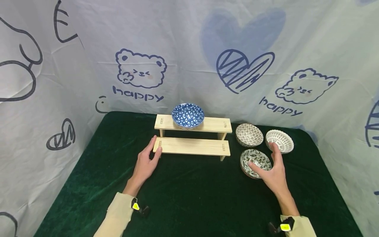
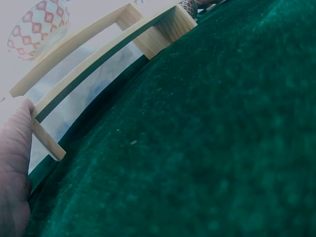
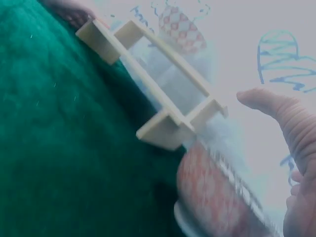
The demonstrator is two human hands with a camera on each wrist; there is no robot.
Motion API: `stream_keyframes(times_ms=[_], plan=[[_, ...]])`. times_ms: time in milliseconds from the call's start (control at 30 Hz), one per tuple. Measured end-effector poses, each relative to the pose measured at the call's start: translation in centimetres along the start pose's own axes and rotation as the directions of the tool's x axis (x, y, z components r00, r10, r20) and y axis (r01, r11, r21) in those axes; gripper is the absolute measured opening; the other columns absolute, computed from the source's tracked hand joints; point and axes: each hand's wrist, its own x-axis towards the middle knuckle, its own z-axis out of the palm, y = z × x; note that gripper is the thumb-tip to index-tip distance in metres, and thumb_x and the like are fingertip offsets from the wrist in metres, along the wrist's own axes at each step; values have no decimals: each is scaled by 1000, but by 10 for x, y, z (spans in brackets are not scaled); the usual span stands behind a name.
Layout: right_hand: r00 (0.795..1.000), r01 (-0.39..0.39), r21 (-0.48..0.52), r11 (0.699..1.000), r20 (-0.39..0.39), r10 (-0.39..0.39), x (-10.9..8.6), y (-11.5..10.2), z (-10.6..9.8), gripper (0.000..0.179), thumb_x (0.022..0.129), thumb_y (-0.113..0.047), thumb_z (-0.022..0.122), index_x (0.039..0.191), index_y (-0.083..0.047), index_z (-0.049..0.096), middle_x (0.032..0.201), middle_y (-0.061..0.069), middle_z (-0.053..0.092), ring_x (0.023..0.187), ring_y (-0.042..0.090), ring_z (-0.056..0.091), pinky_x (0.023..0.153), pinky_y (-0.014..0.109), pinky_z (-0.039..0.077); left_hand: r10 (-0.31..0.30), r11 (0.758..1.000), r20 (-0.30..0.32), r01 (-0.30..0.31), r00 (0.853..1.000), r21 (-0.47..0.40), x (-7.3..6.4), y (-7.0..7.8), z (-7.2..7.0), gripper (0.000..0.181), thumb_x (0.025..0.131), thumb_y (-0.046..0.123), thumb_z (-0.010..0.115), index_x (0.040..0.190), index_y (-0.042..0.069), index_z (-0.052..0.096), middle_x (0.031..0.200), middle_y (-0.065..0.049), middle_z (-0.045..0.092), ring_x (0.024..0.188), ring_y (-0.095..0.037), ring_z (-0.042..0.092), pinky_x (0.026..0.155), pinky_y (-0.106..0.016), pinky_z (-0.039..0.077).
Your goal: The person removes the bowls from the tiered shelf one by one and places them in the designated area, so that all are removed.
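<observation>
My left hand (image 1: pixel 146 162) touches the left end of a low wooden two-step rack (image 1: pixel 191 145), with the thumb at the front edge and a straight finger at the back. In the left wrist view the thumb (image 2: pixel 16 148) lies against the board's end. My right hand (image 1: pixel 275 174) is spread over a green floral bowl (image 1: pixel 255 161), thumb above its inside and fingertips overlapping the rim of a white ribbed bowl (image 1: pixel 284 141). In the right wrist view, the thumb (image 3: pixel 266 101) points out above a bowl with an orange pattern outside (image 3: pixel 210 190).
A blue triangle-patterned bowl (image 1: pixel 188 115) stands on the rack's rear, higher step (image 1: pixel 213 123). A brown-latticed bowl (image 1: pixel 249 135) stands right of the rack. Dark green cloth (image 1: pixel 195 197) covers the table, and a white printed curtain (image 1: pixel 189 39) hangs behind.
</observation>
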Motion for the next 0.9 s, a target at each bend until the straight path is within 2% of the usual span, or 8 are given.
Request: stream_keyframes(times_ms=[300, 700, 900], plan=[[986, 133, 99, 986, 85, -141, 18, -28, 22, 112, 83, -17, 89, 168, -21, 17, 172, 12, 25, 157, 31, 25, 127, 54, 24, 0, 1000, 2, 0, 1000, -6, 0, 1, 0, 67, 109, 44, 53, 164, 11, 34, 169, -11, 33, 155, -27, 33, 124, -54, 29], [974, 127, 176, 976, 163, -156, 23, -51, 46, 109, 85, -16, 87, 168, -15, 17, 172, 13, 25, 159, 30, 22, 127, 56, 22, -1, 1000, 2, 1, 1000, -8, 0, 1, 1, 66, 109, 44, 52, 164, 11, 34, 169, -11, 33, 155, -27, 33, 125, -54, 29], [957, 172, 222, 960, 195, -217, 28, -61, 57, 105, 84, -13, 87, 166, -12, 22, 170, 13, 28, 158, 30, 25, 126, 56, 25, -2, 1000, 5, 2, 1000, -6, 0, 1, -1, 67, 109, 45, 52, 164, 11, 33, 169, -11, 32, 155, -27, 33, 124, -54, 29]])
